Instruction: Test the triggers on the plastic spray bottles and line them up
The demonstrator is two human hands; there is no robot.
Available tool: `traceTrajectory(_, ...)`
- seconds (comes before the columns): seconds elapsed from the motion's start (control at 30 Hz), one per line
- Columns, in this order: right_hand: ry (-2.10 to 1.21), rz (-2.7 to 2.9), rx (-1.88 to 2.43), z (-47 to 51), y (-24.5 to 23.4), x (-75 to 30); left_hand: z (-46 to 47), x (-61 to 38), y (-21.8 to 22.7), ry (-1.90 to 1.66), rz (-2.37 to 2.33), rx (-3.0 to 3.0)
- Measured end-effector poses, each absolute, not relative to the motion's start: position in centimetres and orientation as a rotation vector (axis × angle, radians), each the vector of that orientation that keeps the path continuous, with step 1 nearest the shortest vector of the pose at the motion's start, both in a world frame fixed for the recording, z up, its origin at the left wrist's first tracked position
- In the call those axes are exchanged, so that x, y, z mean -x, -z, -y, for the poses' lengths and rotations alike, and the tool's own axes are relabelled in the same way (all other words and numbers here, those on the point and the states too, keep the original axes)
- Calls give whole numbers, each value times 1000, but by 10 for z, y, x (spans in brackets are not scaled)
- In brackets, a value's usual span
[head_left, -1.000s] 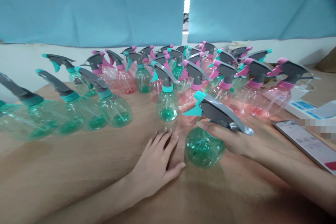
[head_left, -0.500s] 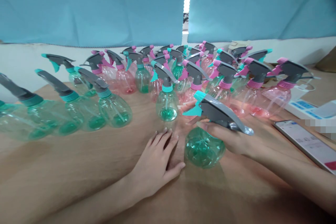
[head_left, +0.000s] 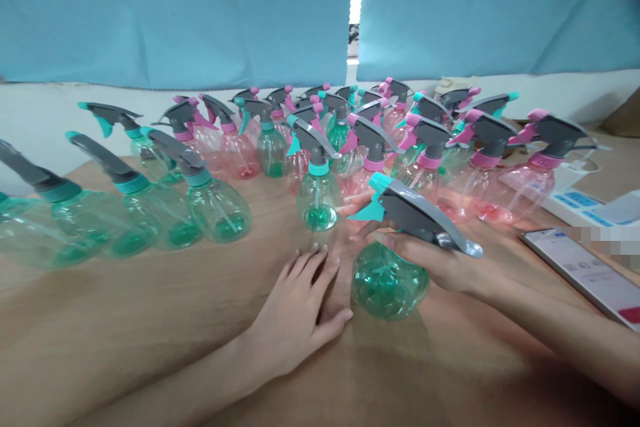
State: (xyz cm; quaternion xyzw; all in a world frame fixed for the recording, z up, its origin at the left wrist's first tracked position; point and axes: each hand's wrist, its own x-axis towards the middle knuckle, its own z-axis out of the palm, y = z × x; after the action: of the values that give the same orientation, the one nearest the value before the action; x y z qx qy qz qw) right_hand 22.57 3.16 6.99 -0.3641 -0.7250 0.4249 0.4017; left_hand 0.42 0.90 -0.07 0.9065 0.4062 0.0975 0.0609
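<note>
1. At the far left, a row of green spray bottles (head_left: pixel 219 213) with grey heads and teal collars stands on the wooden table (head_left: pixel 200 320); the outermost is cut off by the frame.
2. Next comes the left hand (head_left: pixel 290 310), palm down on the table with its fingers loosely spread and the thumb well out to the side, holding nothing.
3. Just beyond its fingertips stands a teal-collared bottle (head_left: pixel 319 203), upright and untouched by that hand. Behind it, pink bottles (head_left: pixel 243 153) and more green ones crowd together towards the blue covering (head_left: pixel 175 13).
4. To the right of the left thumb is the held green bottle (head_left: pixel 390 287), its teal nozzle pointing leftward. The right hand (head_left: pixel 440 263) is closed around its neck, below the grey trigger head (head_left: pixel 420 213), with the thumb across the near side. Whether the base touches the table is hard to tell.
5. The step in hand looks like gripping this one bottle; moving it would probably call for a firm neck hold and care around the close neighbours.
6. At the far right, a phone (head_left: pixel 575 270) lies face up beside the right forearm.
</note>
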Motion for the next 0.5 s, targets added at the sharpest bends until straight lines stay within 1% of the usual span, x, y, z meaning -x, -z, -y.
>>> traceTrajectory(0.17, -1046, 1841, 960, -31, -68, -227, -9, -4, 0, -330, -1223, -2750)
traceTrajectory(0.3, -954, 1821, 1032, -31, -74, -223, -9, -4, 1, -332, -1216, -2749)
traceTrajectory(0.5, -1081, 1770, 949, -29, -83, -216, -9, -4, 0, -281, -1214, -2741)
